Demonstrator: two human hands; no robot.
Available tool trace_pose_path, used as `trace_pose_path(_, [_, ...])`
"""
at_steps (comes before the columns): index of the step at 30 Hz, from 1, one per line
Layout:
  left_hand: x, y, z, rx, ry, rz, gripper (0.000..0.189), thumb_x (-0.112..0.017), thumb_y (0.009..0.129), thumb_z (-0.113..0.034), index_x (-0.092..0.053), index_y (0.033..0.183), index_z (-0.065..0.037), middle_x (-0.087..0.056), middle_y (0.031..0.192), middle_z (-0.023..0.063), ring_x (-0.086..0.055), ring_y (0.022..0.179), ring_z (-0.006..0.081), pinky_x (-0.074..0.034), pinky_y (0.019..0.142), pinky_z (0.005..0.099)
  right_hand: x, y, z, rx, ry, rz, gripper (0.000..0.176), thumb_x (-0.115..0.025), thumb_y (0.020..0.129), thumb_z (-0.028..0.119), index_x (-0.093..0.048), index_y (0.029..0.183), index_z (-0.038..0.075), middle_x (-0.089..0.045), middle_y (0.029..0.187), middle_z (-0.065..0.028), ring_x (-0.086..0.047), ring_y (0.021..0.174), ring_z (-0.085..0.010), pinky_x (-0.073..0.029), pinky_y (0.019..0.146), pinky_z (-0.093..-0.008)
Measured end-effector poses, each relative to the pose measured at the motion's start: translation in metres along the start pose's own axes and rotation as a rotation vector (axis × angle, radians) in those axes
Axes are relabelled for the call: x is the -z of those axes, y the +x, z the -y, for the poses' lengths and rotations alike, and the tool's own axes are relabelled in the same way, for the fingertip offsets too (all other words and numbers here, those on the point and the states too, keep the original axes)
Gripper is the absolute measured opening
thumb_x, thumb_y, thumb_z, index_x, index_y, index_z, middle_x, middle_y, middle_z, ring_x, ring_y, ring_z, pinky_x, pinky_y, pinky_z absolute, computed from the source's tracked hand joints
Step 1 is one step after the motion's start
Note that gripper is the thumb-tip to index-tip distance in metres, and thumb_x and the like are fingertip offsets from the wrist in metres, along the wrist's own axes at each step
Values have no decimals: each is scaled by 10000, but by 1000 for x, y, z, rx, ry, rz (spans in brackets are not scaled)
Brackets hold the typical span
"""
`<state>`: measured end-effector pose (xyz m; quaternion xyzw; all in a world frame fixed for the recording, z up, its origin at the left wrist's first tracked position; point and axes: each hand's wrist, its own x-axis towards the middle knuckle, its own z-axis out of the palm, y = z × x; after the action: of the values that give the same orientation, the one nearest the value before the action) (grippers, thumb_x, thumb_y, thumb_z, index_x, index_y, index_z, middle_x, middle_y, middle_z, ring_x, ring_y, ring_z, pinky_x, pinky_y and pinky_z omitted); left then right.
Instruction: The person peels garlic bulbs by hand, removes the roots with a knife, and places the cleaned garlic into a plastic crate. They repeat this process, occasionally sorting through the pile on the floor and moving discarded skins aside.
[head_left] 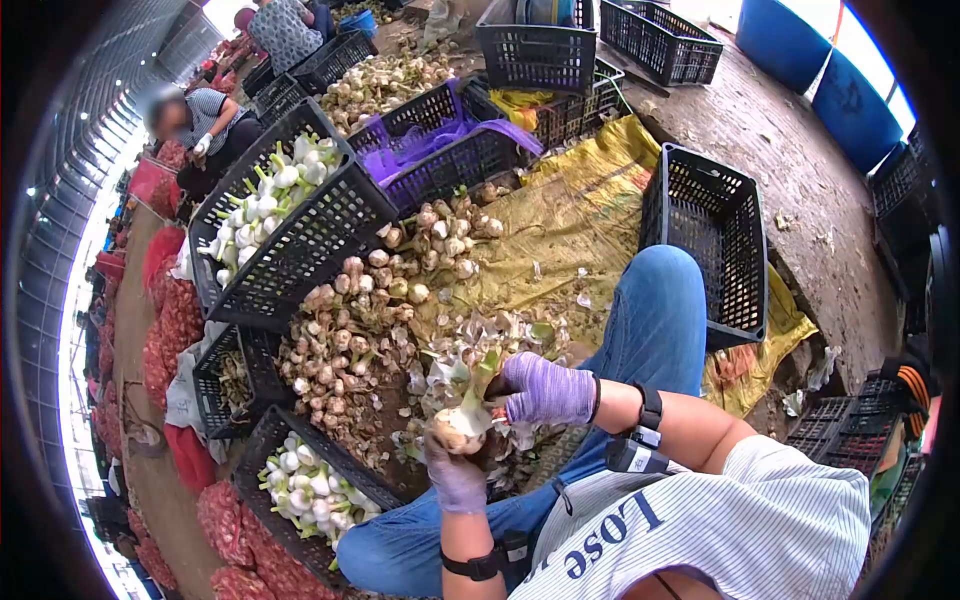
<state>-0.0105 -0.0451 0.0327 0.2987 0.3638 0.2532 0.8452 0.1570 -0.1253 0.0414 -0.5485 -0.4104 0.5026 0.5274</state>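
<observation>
A garlic bulb (462, 430) with whitish skin and a green stalk (486, 374) is held up over the peelings in front of my lap. My left hand (458, 482), in a pale purple glove, is closed around the bulb from below. At the stalk and its outer skin, my right hand (548, 390) is closed, in a purple glove too. A small red spot shows by the right fingers, too small to name. Loose garlic skins (520, 335) lie under and beyond the hands. Brownish unpeeled garlic bulbs (345, 345) are heaped to the left.
Crates of white garlic (275, 215) (312, 485) stand on the left. A black crate (710, 235) sits by my right knee on a yellow sheet (560, 220). Purple netting (425, 145) hangs over another crate. Red net sacks (180, 330) and co-workers (215, 125) are farther left.
</observation>
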Motion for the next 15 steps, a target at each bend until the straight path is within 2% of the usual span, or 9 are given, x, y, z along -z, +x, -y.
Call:
trace_pose_path(1, [10,7,-1,2,1,-1,642,-590,722,-569,-485,1120,-77,-535,1050,91,-556,904,221,-520,718,343,-1,3,-11,142,-132,-36,477,-665,736,398,-564,930,-25,-610,789,-141,-563,686,-176,-453,624,-312])
trace_pose_path(3, [41,32,-1,512,-526,431,674,-510,732,-645,-499,1101,-81,-546,1048,91,-561,910,216,-525,711,339,-1,7,-18,287,-264,-71,454,-655,747,386,-565,927,-21,-608,796,-134,-562,693,-172,-453,629,-303])
trace_pose_path(5, [35,37,-1,414,-411,381,724,-479,722,-683,-502,1103,-68,-552,1040,90,-557,922,204,-513,740,341,-1,8,-18,439,-551,-117,402,-632,775,345,-565,947,-12,-599,817,-110,-546,726,-129,-452,654,-283])
trace_pose_path(7, [20,36,1,250,16,-77,695,-454,714,-706,-532,1032,-93,-583,894,91,-585,785,239,-509,683,390,-6,5,-30,230,-228,-60,370,-620,796,305,-556,1005,7,-591,861,-82,-526,768,-109,-449,683,-279])
trace_pose_path(9, [6,27,2,199,99,-39,754,-467,709,-704,-500,1078,-48,-585,933,107,-576,827,231,-500,717,366,-9,8,-60,42,365,-141,377,-607,810,273,-536,1080,18,-588,900,-56,-523,793,-111,-448,697,-281])
trace_pose_path(11, [1,19,14,-494,654,10,851,-504,703,-681,-368,1244,-39,-469,1159,94,-519,977,224,-435,857,385,-8,4,-55,64,216,-167,402,-585,825,287,-524,1127,28,-579,926,-37,-513,813,-98,-445,709,-274])
trace_pose_path(12, [-5,20,22,-712,849,-51,747,-538,727,-629,-434,1146,-20,-569,955,72,-572,814,182,-487,738,310,-10,1,-52,6,221,-133,405,-576,829,288,-524,1126,18,-585,929,-45,-519,823,-96,-448,714,-277])
trace_pose_path(13, [1,20,19,-438,797,48,730,-561,728,-601,-426,1158,-27,-562,941,64,-590,761,182,-510,690,271,-12,-2,-50,-51,225,-95,408,-568,832,289,-525,1125,8,-591,933,-52,-525,832,-93,-452,720,-280])
trace_pose_path(15, [-12,13,-2,-193,317,105,665,-597,731,-551,-436,1133,-46,-565,912,58,-598,726,176,-525,616,241,-4,0,-72,-36,968,95,363,-575,817,301,-560,986,-20,-608,895,-102,-591,812,-173,-473,754,-296])
